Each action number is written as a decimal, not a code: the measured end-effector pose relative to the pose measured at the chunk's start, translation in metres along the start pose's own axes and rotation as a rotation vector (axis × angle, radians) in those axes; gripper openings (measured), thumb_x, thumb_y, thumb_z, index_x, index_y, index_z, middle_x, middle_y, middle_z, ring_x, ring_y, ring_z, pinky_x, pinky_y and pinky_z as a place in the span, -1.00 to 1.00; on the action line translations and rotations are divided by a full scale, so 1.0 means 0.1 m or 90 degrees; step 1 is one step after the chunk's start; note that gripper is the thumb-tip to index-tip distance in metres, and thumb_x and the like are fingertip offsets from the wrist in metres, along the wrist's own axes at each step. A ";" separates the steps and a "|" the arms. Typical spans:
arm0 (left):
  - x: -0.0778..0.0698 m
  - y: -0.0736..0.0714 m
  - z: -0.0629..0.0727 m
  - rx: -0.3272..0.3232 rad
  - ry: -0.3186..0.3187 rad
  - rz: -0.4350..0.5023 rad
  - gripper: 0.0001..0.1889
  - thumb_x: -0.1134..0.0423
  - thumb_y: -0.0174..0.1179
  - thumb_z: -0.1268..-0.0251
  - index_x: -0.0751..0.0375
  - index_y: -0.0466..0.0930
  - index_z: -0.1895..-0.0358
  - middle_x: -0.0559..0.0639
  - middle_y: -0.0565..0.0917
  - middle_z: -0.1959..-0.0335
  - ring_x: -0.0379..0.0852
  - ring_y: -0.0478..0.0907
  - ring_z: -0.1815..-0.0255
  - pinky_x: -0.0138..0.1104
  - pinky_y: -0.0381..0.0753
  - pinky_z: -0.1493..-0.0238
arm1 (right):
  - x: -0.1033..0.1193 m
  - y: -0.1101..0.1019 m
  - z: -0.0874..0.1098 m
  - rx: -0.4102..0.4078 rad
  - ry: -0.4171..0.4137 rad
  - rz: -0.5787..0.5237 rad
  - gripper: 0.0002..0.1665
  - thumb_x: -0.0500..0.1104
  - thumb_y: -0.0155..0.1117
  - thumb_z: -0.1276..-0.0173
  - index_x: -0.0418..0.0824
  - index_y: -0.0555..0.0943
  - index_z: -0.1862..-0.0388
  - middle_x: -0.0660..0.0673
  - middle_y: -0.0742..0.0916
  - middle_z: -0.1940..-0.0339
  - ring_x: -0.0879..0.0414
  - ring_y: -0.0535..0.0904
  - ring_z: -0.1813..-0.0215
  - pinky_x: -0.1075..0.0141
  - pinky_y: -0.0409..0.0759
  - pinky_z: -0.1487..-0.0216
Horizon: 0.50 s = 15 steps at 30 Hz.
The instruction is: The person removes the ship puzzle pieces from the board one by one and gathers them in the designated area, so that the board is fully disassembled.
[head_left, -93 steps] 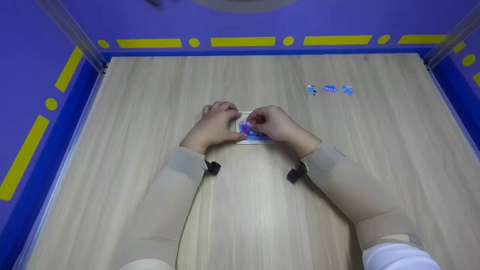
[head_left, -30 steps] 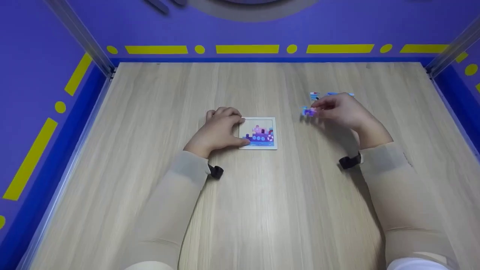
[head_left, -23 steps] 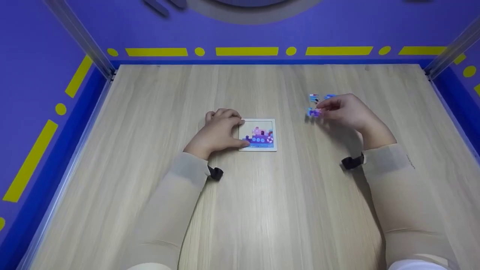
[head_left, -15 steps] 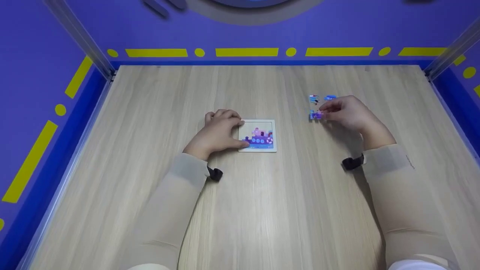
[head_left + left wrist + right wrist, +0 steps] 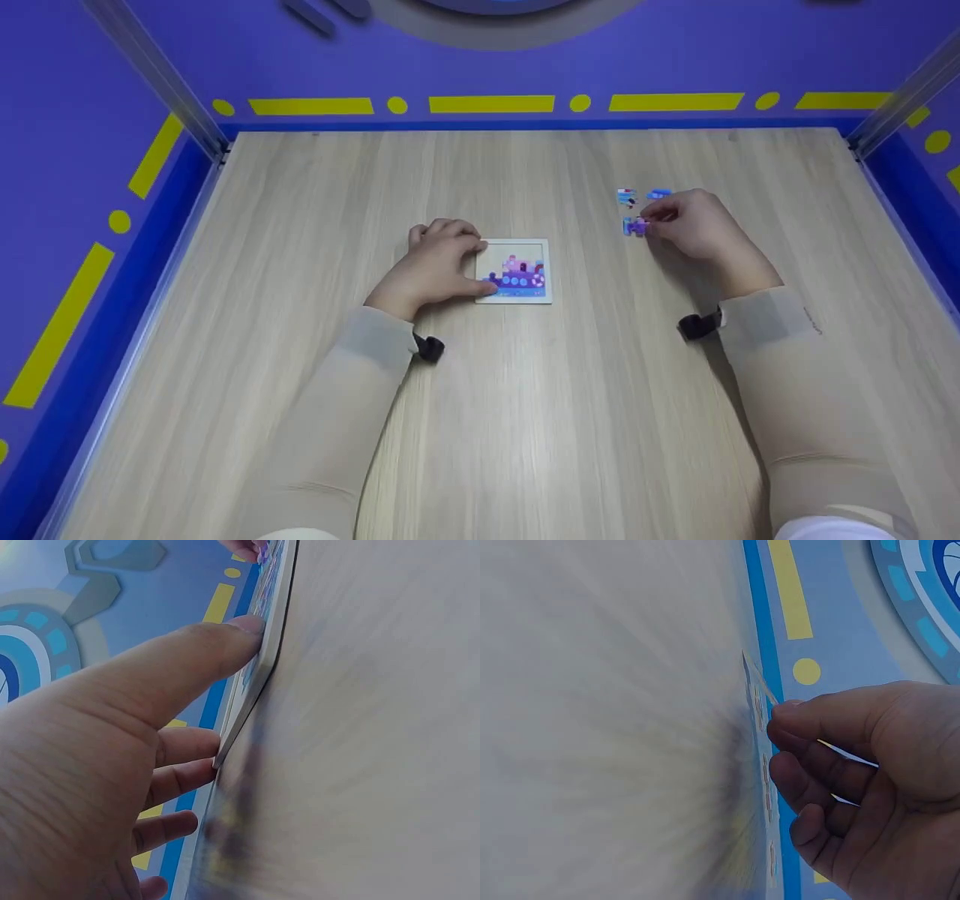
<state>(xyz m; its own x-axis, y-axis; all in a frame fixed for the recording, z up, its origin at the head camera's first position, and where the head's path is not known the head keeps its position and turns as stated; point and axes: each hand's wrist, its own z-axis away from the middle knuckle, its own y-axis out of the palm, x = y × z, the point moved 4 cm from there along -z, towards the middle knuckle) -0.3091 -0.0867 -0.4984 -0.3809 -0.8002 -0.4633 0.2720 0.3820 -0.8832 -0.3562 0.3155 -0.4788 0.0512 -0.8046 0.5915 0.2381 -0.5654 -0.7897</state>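
Observation:
My left hand steadies a square puzzle tray by its left side. In the left wrist view its straight thumb presses the tray's face, while two fingertips touch the edge. Inside the tray, joined pieces show a pink and purple boat; the upper part is bare board. Off to the right, my right hand pinches a purple, pink and blue jigsaw piece between thumb and fingers. Seen edge-on in the right wrist view, that thin piece is tilted close to the tabletop.
Two loose jigsaw pieces lie just beyond my right hand: a multicoloured piece and a blue piece partly near the fingers. The wooden table is bounded by blue walls with yellow marks.
My right hand has moved from the tray out to the right and holds a jigsaw piece near the loose ones. Lately the piece has shifted slightly. The left hand stays at the tray.

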 end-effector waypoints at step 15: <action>0.00 0.00 -0.01 0.002 -0.002 0.005 -0.15 -0.33 0.57 -0.31 0.08 0.68 -0.54 -0.01 0.57 -0.58 0.14 0.31 -0.72 0.22 0.03 -0.72 | 0.00 0.04 -0.01 0.002 -0.001 0.013 -0.62 -0.17 0.32 -0.73 -0.26 0.80 -0.37 -0.38 0.82 -0.28 -0.22 0.68 -0.25 0.12 0.65 -0.14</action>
<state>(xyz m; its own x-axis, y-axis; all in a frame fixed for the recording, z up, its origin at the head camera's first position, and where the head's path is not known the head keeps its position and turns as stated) -0.3096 -0.0862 -0.4985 -0.3762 -0.7988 -0.4695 0.2781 0.3860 -0.8796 -0.3565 0.3134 -0.4821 0.0571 -0.8159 0.5754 0.2407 -0.5481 -0.8010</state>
